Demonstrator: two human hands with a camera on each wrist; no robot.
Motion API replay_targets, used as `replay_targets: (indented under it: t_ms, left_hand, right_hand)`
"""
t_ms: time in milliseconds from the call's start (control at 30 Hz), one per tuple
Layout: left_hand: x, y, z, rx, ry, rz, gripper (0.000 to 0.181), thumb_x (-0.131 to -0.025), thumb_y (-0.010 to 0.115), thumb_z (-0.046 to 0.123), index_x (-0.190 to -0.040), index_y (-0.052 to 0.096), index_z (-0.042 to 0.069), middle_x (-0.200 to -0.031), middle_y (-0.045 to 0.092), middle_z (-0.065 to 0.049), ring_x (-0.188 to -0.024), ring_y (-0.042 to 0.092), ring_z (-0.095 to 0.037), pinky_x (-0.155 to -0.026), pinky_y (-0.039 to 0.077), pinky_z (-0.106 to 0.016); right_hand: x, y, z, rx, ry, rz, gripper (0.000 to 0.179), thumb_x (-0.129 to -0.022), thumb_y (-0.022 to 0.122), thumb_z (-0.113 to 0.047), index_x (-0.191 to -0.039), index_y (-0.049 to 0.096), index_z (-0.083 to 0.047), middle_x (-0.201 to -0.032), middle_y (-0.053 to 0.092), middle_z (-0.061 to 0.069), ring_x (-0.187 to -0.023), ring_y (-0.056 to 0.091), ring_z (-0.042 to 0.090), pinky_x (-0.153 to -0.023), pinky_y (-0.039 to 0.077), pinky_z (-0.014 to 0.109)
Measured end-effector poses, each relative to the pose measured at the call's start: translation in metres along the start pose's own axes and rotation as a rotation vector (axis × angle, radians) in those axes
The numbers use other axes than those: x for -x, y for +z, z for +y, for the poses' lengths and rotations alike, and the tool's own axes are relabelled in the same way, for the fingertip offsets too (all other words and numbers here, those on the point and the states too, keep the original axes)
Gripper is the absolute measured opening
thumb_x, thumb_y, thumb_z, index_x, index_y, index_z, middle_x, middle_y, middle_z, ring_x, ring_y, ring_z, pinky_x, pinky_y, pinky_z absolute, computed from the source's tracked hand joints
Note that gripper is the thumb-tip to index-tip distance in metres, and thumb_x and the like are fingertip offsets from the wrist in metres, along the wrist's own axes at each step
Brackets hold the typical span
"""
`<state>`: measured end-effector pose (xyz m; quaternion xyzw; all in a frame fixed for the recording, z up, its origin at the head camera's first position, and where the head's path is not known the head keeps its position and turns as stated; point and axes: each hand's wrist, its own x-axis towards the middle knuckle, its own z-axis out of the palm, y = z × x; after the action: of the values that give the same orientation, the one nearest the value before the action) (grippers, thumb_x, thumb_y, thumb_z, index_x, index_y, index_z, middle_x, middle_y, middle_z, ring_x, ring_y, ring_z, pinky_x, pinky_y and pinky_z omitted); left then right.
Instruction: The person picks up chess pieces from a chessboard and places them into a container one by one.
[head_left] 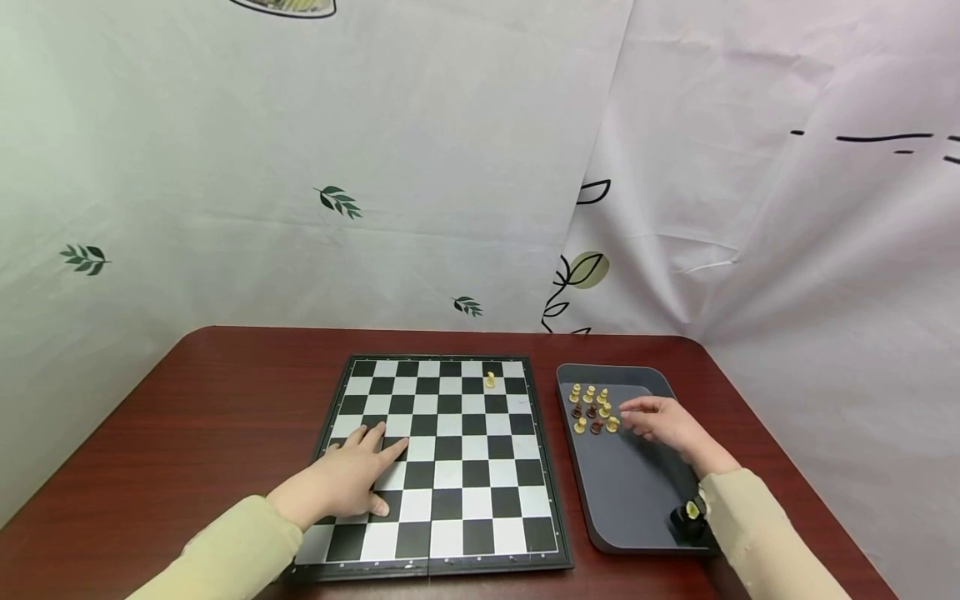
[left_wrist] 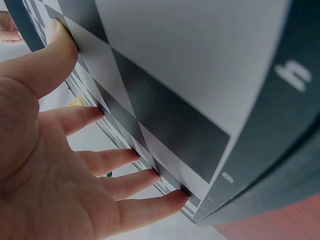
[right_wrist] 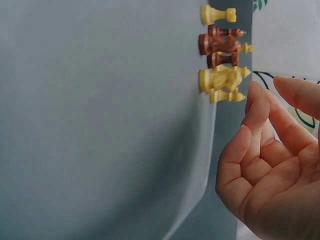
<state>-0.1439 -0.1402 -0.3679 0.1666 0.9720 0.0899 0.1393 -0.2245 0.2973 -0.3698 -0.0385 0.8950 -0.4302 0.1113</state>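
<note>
My left hand (head_left: 345,479) rests spread on the left side of a black-and-white chessboard (head_left: 447,475), its fingertips touching the squares in the left wrist view. One pale yellow chess piece (head_left: 490,380) stands near the board's far right corner. Over a grey tray (head_left: 630,508), my right hand (head_left: 663,427) hovers just right of a cluster of yellow and brown chess pieces. Its fingers are loosely bent, with thumb and forefinger apart and nothing seen between them. A yellow rook (right_wrist: 218,15), a brown knight (right_wrist: 216,44) and a yellow knight (right_wrist: 217,80) stand upright among several others.
The board and tray lie side by side on a dark red-brown table (head_left: 187,417), a narrow strip of tabletop between them. Raised walls edge the tray. Behind the table hangs a pale printed cloth (head_left: 412,108). A dark wrist device (head_left: 688,517) is on the right wrist.
</note>
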Motion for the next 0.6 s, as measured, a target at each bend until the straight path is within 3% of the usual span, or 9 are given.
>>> replay_targets:
  t_ms: [600]
  left_hand:
    - [0.0, 0.0, 0.0, -0.003, 0.004, 0.008, 0.084, -0.069, 0.08, 0.035, -0.14, 0.046, 0.008, -0.145, 0.032, -0.03, -0.13, 0.032, -0.054, -0.092, 0.033, -0.071]
  right_hand:
    - [0.009, 0.008, -0.027, -0.021, -0.068, -0.036, 0.042, -0.096, 0.055, -0.024, -0.126, 0.055, 0.006, -0.119, 0.062, 0.024, -0.108, 0.062, 0.035, -0.087, 0.05, 0.046]
